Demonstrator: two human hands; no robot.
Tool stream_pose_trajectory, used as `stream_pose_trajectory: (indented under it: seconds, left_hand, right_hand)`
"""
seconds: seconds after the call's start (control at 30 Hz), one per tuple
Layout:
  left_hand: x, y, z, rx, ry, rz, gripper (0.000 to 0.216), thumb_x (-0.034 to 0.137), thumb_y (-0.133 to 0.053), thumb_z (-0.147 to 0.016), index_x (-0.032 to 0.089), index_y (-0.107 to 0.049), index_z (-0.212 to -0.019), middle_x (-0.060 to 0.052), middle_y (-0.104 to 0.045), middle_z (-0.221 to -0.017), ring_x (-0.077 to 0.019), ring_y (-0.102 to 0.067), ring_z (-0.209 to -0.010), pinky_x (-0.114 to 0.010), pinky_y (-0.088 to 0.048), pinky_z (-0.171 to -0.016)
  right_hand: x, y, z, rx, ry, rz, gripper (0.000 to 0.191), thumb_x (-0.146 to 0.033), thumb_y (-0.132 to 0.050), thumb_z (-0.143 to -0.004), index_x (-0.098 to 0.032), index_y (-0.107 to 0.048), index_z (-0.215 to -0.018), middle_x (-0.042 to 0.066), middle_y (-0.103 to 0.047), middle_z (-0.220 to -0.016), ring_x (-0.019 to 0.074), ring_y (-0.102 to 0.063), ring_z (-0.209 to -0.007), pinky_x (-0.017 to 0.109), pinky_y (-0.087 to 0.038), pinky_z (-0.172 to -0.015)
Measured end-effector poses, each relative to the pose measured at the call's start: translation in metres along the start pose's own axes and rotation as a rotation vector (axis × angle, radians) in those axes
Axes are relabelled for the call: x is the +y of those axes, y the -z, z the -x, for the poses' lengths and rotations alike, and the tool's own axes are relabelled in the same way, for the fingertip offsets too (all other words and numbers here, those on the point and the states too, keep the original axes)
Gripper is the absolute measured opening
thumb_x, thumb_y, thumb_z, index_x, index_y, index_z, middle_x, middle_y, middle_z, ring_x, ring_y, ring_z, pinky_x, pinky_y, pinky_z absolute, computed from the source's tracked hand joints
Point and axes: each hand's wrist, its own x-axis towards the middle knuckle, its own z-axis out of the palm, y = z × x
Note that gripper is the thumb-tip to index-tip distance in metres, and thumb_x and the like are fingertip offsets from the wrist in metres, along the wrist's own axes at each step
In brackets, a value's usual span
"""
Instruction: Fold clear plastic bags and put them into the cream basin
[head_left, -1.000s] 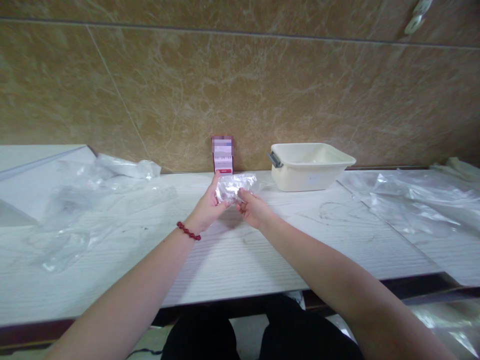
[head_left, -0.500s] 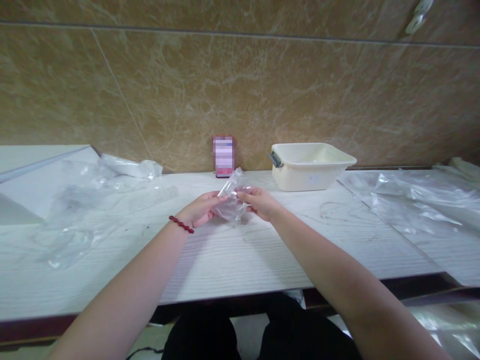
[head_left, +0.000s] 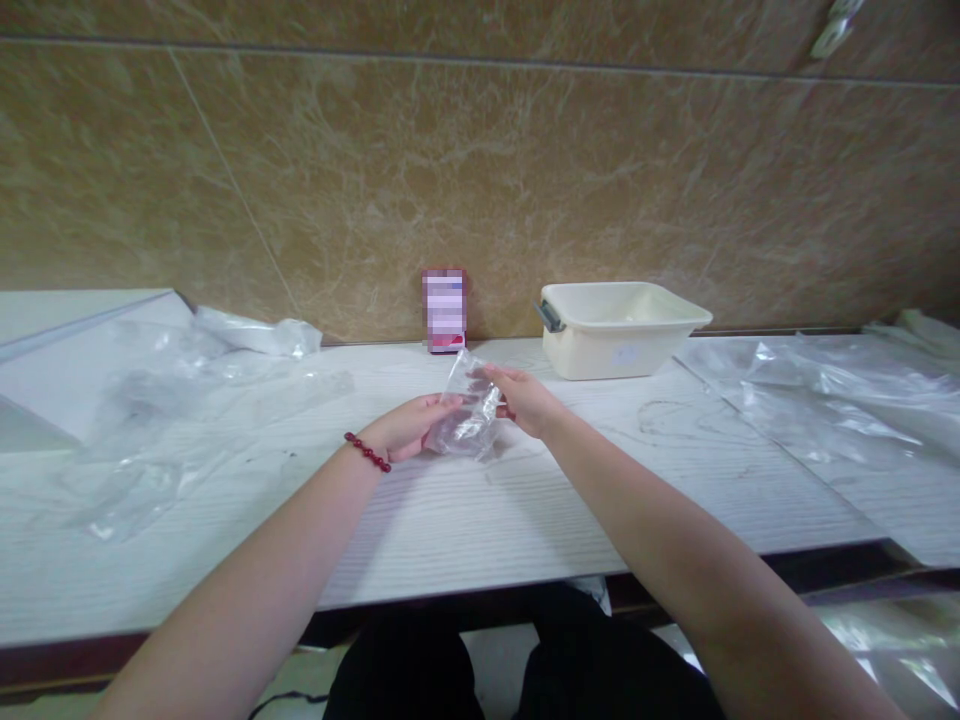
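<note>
A clear, crinkled plastic bag (head_left: 469, 425) is held between both hands, just above the white wood-grain table (head_left: 450, 540). My left hand (head_left: 411, 425), with a dark red bead bracelet (head_left: 367, 453) at its wrist, pinches the bag's left side. On the other side, my right hand (head_left: 523, 400) grips the bag's upper right edge between thumb and fingers. Some fingertips are hidden behind the plastic. Whether anything lies inside the bag I cannot tell.
Behind the hands, a phone (head_left: 446, 312) leans upright against the marbled wall (head_left: 480, 170). A cream plastic tub (head_left: 600, 355) with a grey latch stands to its right. Loose clear plastic (head_left: 150, 430) spreads at left, and more plastic sheeting (head_left: 832, 400) lies at right.
The right hand has shifted slightly up along the bag's edge. The bag looks wider and more spread toward the bottom than before. The left hand stays nearly in place.
</note>
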Motion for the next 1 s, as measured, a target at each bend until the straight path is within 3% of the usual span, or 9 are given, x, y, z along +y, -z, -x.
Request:
stream_pose_trajectory:
  seconds: [0.17, 0.33, 0.53, 0.73, 1.0]
  left_hand:
    - [0.001, -0.003, -0.002, 0.109, -0.064, 0.059, 0.026, 0.027, -0.052, -0.074, 0.016, -0.055, -0.097, -0.008, -0.063, -0.089, -0.0147, -0.059, -0.075, -0.028, -0.046, -0.069]
    - [0.001, -0.002, -0.004, 0.223, -0.151, 0.089, 0.025, 0.025, -0.051, -0.075, 0.018, -0.054, -0.099, -0.006, -0.062, -0.094, -0.0139, -0.059, -0.080, -0.025, -0.047, -0.070]
    - [0.002, -0.004, -0.003, 0.183, -0.160, 0.131, 0.025, 0.021, -0.047, -0.078, 0.018, -0.053, -0.102, -0.006, -0.062, -0.094, -0.0144, -0.059, -0.076, -0.026, -0.048, -0.066]
    - [0.000, 0.001, -0.006, 0.127, -0.159, 0.216, 0.022, 0.025, -0.044, -0.079, 0.018, -0.056, -0.097, -0.006, -0.063, -0.090, -0.0139, -0.059, -0.073, -0.026, -0.048, -0.066]
    - [0.003, 0.002, -0.003, 0.140, -0.169, 0.224, 0.033, 0.028, -0.045, -0.078, 0.021, -0.048, -0.110, -0.007, -0.059, -0.099, -0.0159, -0.058, -0.079, -0.028, -0.048, -0.067]
  right_hand:
    - [-0.005, -0.003, 0.007, 0.007, -0.133, 0.135, 0.039, -0.052, -0.048, -0.068, -0.017, -0.056, -0.082, 0.003, -0.055, -0.077, 0.0080, -0.047, -0.058, 0.017, -0.031, -0.042]
    - [-0.009, -0.008, 0.012, -0.071, -0.185, 0.066, 0.024, -0.038, -0.050, -0.074, -0.015, -0.053, -0.076, 0.002, -0.054, -0.068, 0.0069, -0.047, -0.053, 0.021, -0.041, -0.048]
    - [-0.004, -0.012, 0.010, 0.003, -0.115, -0.020, 0.012, -0.025, -0.055, -0.071, -0.015, -0.050, -0.067, -0.003, -0.047, -0.057, 0.0049, -0.045, -0.049, 0.027, -0.049, -0.058]
    - [-0.002, -0.011, 0.008, -0.012, -0.046, -0.110, 0.014, -0.021, -0.057, -0.069, -0.014, -0.049, -0.061, -0.004, -0.046, -0.059, 0.0038, -0.046, -0.054, 0.024, -0.050, -0.061]
    - [-0.003, -0.010, 0.007, -0.005, -0.034, -0.142, 0.008, -0.010, -0.057, -0.068, -0.013, -0.052, -0.063, -0.002, -0.051, -0.060, 0.0044, -0.051, -0.060, 0.021, -0.048, -0.066]
